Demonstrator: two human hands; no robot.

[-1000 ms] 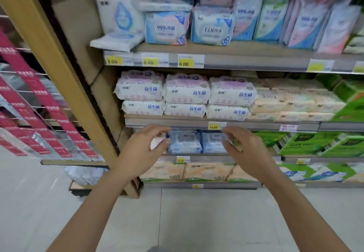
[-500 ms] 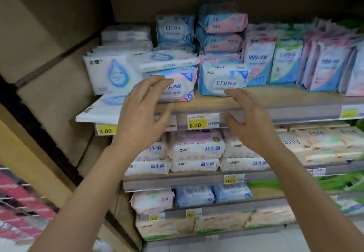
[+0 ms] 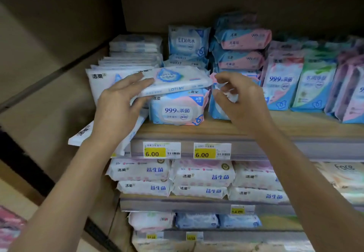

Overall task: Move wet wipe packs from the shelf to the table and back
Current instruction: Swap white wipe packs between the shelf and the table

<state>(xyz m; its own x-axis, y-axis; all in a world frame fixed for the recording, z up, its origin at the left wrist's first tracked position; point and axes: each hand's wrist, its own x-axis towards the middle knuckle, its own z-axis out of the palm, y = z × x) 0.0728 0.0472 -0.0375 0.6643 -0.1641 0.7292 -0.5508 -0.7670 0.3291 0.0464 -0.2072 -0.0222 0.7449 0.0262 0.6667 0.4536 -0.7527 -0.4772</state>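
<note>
Wet wipe packs fill the top wooden shelf (image 3: 266,127). A flat white pack marked LOTION (image 3: 177,80) lies on top of an upright blue and pink 99.9 pack (image 3: 177,112). My left hand (image 3: 120,104) grips the left end of the flat white pack, fingers on its top and thumb under it. My right hand (image 3: 242,102) hovers by the pack's right end with curled, parted fingers and holds nothing. It partly hides a blue and white pack (image 3: 215,110) behind it.
A white pack (image 3: 82,133) sticks out over the shelf's left edge under my left forearm. White packs are stacked at the back left (image 3: 136,45), pink and blue ones at the back right (image 3: 244,39). Lower shelves hold more packs (image 3: 202,175). The wooden side wall (image 3: 49,74) stands at the left.
The view and both hands rose from the lower shelves to the top shelf. My left hand closed on the end of the flat white pack, and my right hand came up beside it.
</note>
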